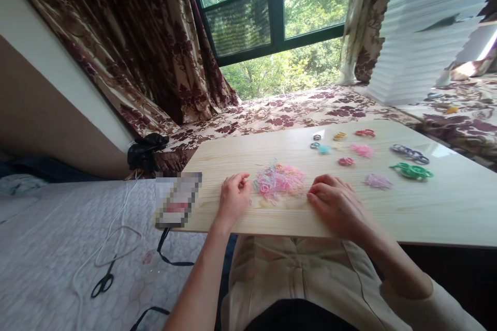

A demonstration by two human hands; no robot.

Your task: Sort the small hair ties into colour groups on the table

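Note:
A loose pile of small thin pastel bands [280,181], mostly pink with blue, yellow and lilac mixed in, lies on the pale wooden table [233,155]. My left hand [235,194] rests at the pile's left edge with its fingers curled together. To the right of the pile, my right hand [336,204] lies low on the tabletop, its fingers also bent closed. Whatever either hand pinches is hidden or too small to make out. Smaller heaps of bands sit further right: turquoise [323,150], pink [362,150] and lilac [378,181].
Thicker hair ties lie in groups at the back right: green ties [414,170], dark purple-and-white ties [409,153], red ties [365,133], yellow ties [339,136]. A blurred-out phone-like object [179,200] is at the left edge. Scissors [103,284] lie on the bed.

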